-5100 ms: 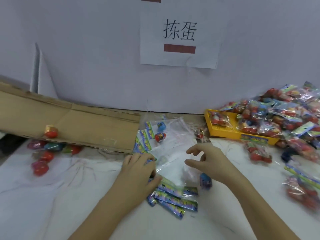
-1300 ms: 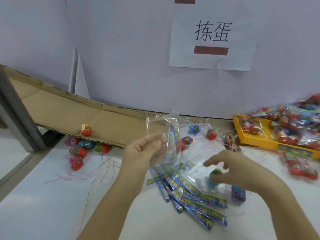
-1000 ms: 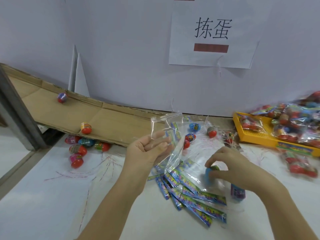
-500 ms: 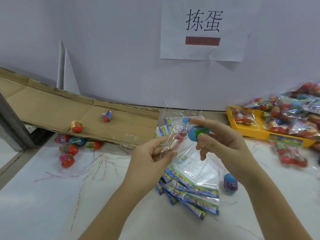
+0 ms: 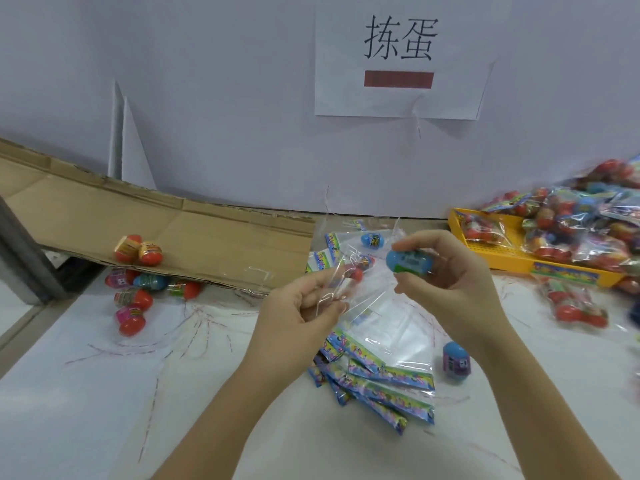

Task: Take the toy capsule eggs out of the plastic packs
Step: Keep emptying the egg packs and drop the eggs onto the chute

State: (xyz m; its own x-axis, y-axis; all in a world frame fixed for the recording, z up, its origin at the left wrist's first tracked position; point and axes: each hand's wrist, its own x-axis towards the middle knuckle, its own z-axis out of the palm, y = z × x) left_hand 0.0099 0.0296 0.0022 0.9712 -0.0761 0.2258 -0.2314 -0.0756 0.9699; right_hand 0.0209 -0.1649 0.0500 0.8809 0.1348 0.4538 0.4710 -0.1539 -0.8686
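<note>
One egg (image 5: 410,261) in right hand (image 5: 450,284); left hand (image 5: 298,317) pinches pack (image 5: 363,296), apparently empty.

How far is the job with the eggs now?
Done: loose eggs lie beside the cardboard, and emptied packs are piled up. In hand: the right hand holds a blue egg; the left hand pinches a clear pack. Left: many full packs on and around the yellow tray.

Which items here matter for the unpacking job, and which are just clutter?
Job:
- left hand pinching the clear pack
- right hand holding the blue egg
- full packs, unopened
- loose eggs by the cardboard ramp

Lying about:
- paper sign
- yellow tray
- emptied wrappers
</note>
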